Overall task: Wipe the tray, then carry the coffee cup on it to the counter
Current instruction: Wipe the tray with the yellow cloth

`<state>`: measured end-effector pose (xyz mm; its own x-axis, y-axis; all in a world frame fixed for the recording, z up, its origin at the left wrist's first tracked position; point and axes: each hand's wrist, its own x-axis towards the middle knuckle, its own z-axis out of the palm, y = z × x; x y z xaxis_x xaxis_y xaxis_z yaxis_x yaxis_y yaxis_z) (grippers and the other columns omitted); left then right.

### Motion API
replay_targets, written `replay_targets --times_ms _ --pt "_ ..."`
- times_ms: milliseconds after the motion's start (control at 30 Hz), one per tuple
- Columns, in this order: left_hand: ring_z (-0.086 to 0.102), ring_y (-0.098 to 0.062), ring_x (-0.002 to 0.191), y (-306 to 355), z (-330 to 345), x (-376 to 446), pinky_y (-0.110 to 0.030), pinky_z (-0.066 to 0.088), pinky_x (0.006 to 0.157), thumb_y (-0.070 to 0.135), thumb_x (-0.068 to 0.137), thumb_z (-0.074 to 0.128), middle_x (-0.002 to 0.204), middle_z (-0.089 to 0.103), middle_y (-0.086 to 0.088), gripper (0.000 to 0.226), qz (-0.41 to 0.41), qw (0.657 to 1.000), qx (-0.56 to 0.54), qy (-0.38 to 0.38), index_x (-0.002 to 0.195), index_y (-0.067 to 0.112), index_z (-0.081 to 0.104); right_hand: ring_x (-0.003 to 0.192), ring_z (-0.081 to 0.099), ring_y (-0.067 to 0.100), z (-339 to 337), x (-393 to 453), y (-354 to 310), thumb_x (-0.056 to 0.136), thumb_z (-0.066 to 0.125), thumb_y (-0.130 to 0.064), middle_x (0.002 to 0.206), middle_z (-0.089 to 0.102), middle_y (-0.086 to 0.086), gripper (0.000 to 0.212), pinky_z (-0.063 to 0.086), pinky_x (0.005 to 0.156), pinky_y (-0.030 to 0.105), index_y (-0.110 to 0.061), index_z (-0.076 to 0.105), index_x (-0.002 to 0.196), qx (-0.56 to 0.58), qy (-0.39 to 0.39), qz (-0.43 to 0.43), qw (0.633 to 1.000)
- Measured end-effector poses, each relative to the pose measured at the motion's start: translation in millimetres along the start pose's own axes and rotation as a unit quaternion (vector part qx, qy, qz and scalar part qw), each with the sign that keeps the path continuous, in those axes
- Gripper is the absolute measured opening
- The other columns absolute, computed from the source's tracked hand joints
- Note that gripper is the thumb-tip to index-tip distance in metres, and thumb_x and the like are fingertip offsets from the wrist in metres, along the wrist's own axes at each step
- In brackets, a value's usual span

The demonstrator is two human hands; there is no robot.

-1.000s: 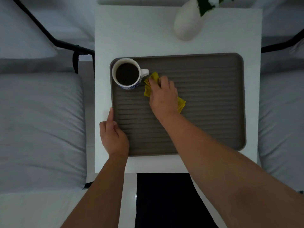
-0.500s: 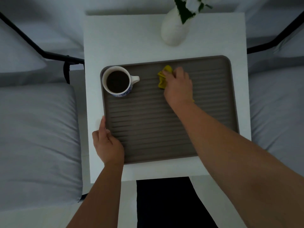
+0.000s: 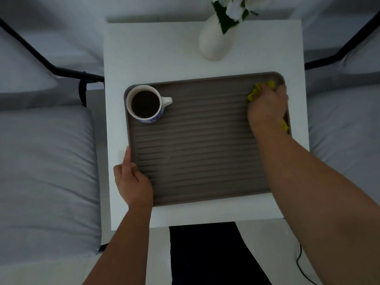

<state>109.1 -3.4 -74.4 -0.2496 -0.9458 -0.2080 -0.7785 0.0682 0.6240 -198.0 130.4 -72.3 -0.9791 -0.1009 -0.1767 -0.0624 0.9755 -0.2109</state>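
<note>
While left hand (image 3: pixel 133 182) steadies tray (image 3: pixel 197 161), right hand (image 3: pixel 267 108) presses cloth (image 3: pixel 256 92).

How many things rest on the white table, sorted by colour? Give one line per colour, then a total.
White: 2, the coffee cup and the vase
Brown: 1, the tray
Yellow: 1, the cloth under the right hand
Total: 4
</note>
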Motion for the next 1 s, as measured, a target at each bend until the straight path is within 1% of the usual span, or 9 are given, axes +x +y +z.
replay_targets --times_ms 133,367,500,567,633,767,867,933,1000 --pt "0.051 -0.018 0.086 -3 0 1 -0.025 0.04 0.081 0.002 0.097 0.037 0.096 0.044 -0.002 0.053 0.006 1.0 0.009 -0.006 0.139 0.033 0.044 0.111 0.044 0.037 12 -30 -51 0.084 0.046 -0.01 0.128 0.044 0.017 0.045 0.04 0.092 0.041 -0.023 0.056 0.126 -0.012 -0.04 -0.122 0.992" --pt "0.048 -0.015 0.086 -5 -1 1 -0.024 0.039 0.085 0.0 0.096 0.037 0.094 0.044 -0.004 0.052 0.011 1.0 -0.008 -0.004 0.138 0.029 0.047 0.117 0.038 0.033 23 -57 -106 0.085 0.052 -0.013 0.135 0.037 0.013 0.049 0.035 0.092 0.04 -0.026 0.049 0.133 -0.047 -0.151 -0.299 0.941" --pt "0.048 -0.016 0.084 -4 0 1 -0.024 0.038 0.083 0.005 0.098 0.037 0.095 0.043 -0.004 0.05 0.011 1.0 -0.01 -0.002 0.139 0.032 0.046 0.1 0.049 0.032 16 -55 -85 0.087 0.052 -0.01 0.11 0.051 0.015 0.037 0.043 0.087 0.036 -0.023 0.064 0.119 0.121 -0.165 -0.328 0.922" --pt "0.048 -0.017 0.084 -6 0 2 -0.025 0.038 0.084 0.006 0.098 0.038 0.096 0.042 -0.004 0.05 0.009 1.0 -0.014 -0.004 0.138 0.034 0.047 0.097 0.055 0.027 9 -64 -71 0.089 0.052 -0.007 0.104 0.055 0.012 0.033 0.044 0.088 0.03 -0.018 0.067 0.116 0.248 -0.165 -0.276 0.914" --pt "0.049 -0.022 0.09 -7 1 0 -0.025 0.038 0.089 0.006 0.096 0.042 0.1 0.043 -0.005 0.049 0.0 1.0 -0.026 0.015 0.135 0.034 0.05 0.098 0.059 0.017 -5 -76 -60 0.092 0.051 -0.007 0.107 0.059 0.006 0.031 0.045 0.089 0.024 -0.02 0.066 0.115 0.395 -0.203 -0.139 0.885" --pt "0.041 -0.032 0.106 15 4 -11 -0.041 0.032 0.097 0.015 0.093 0.052 0.119 0.044 -0.015 0.039 -0.032 0.996 0.027 0.073 0.13 0.028 0.055 0.078 0.059 0.016 -26 -96 -30 0.096 0.042 -0.003 0.092 0.063 0.003 0.033 0.05 0.072 0.033 -0.024 0.057 0.116 0.681 -0.283 0.172 0.653" --pt "0.046 -0.023 0.107 44 8 -22 -0.046 0.039 0.097 0.03 0.092 0.05 0.118 0.048 -0.007 0.036 0.038 0.998 -0.018 -0.04 0.127 0.027 0.054 0.081 0.06 0.024 -24 -104 -7 0.094 0.043 -0.004 0.094 0.063 0.007 0.043 0.051 0.074 0.039 -0.021 0.046 0.134 0.731 -0.312 0.241 0.558" --pt "0.053 -0.014 0.106 65 16 -33 -0.044 0.047 0.093 0.041 0.09 0.048 0.114 0.053 0.0 0.038 0.1 0.975 -0.101 -0.17 0.125 0.027 0.055 0.083 0.059 0.024 -24 -108 -5 0.094 0.047 -0.008 0.095 0.062 0.007 0.045 0.053 0.073 0.037 -0.016 0.043 0.138 0.728 -0.33 0.252 0.546" --pt "0.056 -0.006 0.11 90 25 -46 -0.036 0.049 0.094 0.049 0.087 0.052 0.12 0.056 0.002 0.048 0.093 0.928 -0.181 -0.312 0.129 0.026 0.053 0.079 0.06 0.021 -25 -109 -8 0.094 0.05 -0.01 0.092 0.063 0.007 0.044 0.055 0.074 0.037 -0.012 0.044 0.137 0.711 -0.336 0.266 0.557"
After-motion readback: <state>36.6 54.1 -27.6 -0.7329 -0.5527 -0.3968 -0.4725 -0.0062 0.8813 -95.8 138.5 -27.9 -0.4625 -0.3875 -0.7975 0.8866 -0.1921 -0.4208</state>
